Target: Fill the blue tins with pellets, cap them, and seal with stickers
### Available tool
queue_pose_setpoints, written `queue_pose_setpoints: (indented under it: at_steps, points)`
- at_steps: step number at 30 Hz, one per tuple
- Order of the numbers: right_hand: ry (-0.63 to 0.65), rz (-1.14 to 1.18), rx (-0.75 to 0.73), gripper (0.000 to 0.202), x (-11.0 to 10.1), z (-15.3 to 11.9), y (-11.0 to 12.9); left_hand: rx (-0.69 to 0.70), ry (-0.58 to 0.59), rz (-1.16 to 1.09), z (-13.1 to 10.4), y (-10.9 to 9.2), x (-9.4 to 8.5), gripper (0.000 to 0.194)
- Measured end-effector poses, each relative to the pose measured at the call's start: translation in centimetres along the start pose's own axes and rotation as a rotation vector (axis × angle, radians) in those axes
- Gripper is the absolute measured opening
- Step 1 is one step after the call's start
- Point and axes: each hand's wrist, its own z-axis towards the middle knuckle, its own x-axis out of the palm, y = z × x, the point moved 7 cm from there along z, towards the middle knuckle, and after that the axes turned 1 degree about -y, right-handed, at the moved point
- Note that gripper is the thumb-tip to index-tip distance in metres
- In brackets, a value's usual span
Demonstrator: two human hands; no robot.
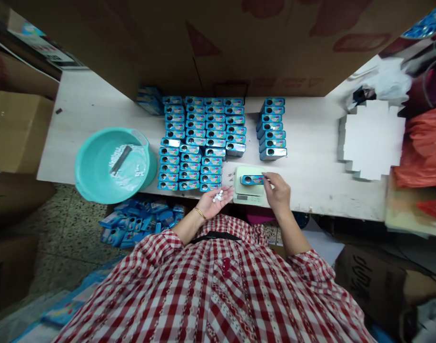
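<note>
Palm up near the table's front edge, my left hand [207, 204] cradles several small white candies [218, 196]. A small blue box [252, 180] with a round dark opening in its top stands on the pale green scale [250, 191]. My right hand [278, 193] pinches the right end of that box between thumb and fingers. Rows of similar blue boxes [187, 162] stand just beyond my left hand. A shorter row of them [273, 133] is farther back, beyond the scale.
At the left, a turquoise basin [85, 164] contains white pieces and a grey scoop-like tool [121, 160]. A large cardboard box [161, 52] blocks the back of the table [311, 171]. White cut-out card [373, 138] lies right. Below the table edge are piled blue boxes [139, 224].
</note>
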Motion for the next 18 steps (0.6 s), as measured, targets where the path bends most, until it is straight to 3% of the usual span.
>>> queue_pose_setpoints:
  at_steps: [4, 7, 13, 18]
  points:
    - [-0.107, -0.031, 0.124, 0.020, -3.1, -0.5, -2.7, 0.036, -0.081, -0.004, -0.1, -0.7, -1.4, 0.020]
    - [-0.126, -0.023, 0.176, 0.019, -3.8, -1.1, -4.2, 0.065, -0.123, 0.001, -0.2, -1.1, -2.2, 0.022]
    - [0.031, 0.003, 0.089, 0.035, -1.4, -1.5, -3.8, 0.086, -0.125, 0.022, -0.7, -1.7, -2.9, 0.017]
    - [0.164, -0.093, -0.044, 0.045, 0.9, -0.9, -2.7, 0.033, -0.087, 0.045, -1.0, -1.1, -3.0, 0.026]
